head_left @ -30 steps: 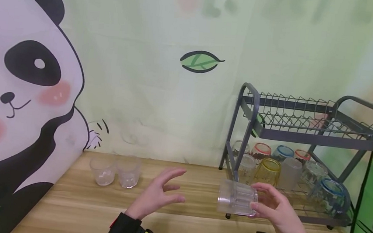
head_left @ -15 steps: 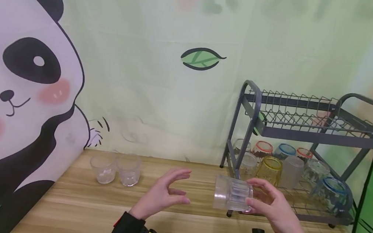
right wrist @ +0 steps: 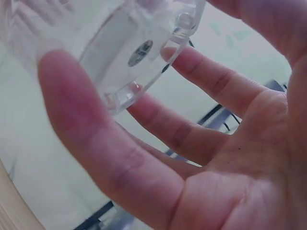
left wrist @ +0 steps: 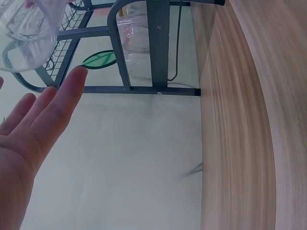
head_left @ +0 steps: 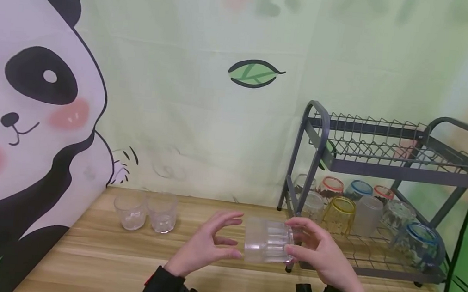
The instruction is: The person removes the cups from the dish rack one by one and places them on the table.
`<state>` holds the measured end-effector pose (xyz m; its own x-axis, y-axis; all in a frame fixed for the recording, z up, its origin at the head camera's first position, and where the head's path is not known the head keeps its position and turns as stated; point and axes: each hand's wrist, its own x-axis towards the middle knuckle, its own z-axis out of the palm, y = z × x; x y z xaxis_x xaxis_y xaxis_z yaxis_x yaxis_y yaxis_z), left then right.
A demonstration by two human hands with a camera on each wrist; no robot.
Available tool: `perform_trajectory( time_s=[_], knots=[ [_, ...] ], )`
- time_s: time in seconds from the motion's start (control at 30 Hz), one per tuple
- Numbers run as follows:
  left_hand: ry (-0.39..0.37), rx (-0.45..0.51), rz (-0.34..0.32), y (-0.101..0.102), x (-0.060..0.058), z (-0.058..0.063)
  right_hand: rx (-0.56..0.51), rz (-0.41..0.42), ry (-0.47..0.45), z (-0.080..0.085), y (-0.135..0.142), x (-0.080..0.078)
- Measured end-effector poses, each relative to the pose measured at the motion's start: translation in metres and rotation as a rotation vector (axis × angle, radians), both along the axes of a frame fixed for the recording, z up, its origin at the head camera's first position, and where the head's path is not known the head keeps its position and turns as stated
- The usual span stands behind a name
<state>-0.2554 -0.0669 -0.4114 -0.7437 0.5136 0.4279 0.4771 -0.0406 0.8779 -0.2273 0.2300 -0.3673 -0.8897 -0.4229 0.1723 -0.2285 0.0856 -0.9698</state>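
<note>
A clear ribbed drinking glass (head_left: 269, 241) lies sideways in the air, its rim toward the left. My right hand (head_left: 316, 253) grips it by the base end, thumb on the near side and fingers on the far side. The right wrist view shows the base of the glass (right wrist: 139, 52) with a small dark oval mark. My left hand (head_left: 210, 243) is held just left of the rim, fingers spread and loosely bent with nothing in them. In the left wrist view the glass (left wrist: 31, 33) appears beyond the fingertips of the left hand (left wrist: 41, 120).
Two clear glasses (head_left: 162, 214) stand upright at the back left of the wooden table (head_left: 102, 264). A grey two-tier dish rack (head_left: 390, 172) stands on the right. Its lower tier holds several upside-down glasses, among them a yellow glass (head_left: 338, 215) and a blue-rimmed glass (head_left: 415, 245).
My right hand has carried the glass leftward, away from the rack and toward my left hand. The left hand has shifted slightly right and stays relaxed.
</note>
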Motion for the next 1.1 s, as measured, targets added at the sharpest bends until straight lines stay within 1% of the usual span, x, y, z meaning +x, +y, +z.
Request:
perform_trajectory(
  time_s=[0.07, 0.23, 0.37, 0.5, 0.57, 0.67, 0.83, 1.1],
  knots=[
    [-0.01, 0.006, -0.005, 0.0, 0.0, 0.0, 0.001, 0.017, 0.006, -0.001, -0.004, -0.001],
    [-0.071, 0.05, -0.029, -0.002, 0.0, 0.001, -0.027, 0.041, 0.003, -0.001, -0.014, -0.005],
    [-0.09, 0.095, -0.06, -0.003, -0.001, -0.001, -0.036, 0.038, -0.007, 0.0, -0.018, -0.005],
    [-0.128, 0.136, -0.107, -0.002, -0.001, -0.002, -0.029, 0.018, -0.018, 0.0, -0.02, -0.007],
    [-0.147, 0.142, -0.115, -0.001, 0.0, -0.002, -0.025, 0.007, -0.021, 0.0, -0.021, -0.008],
    [-0.158, 0.139, -0.111, 0.002, 0.0, -0.001, -0.034, 0.005, -0.025, 0.0, -0.022, -0.01],
    [-0.144, 0.113, -0.093, 0.004, -0.001, 0.001, -0.045, 0.015, -0.026, 0.0, -0.024, -0.013],
    [-0.123, 0.06, -0.027, 0.004, 0.002, 0.001, -0.048, 0.01, -0.046, -0.007, -0.027, -0.015]
  ],
)
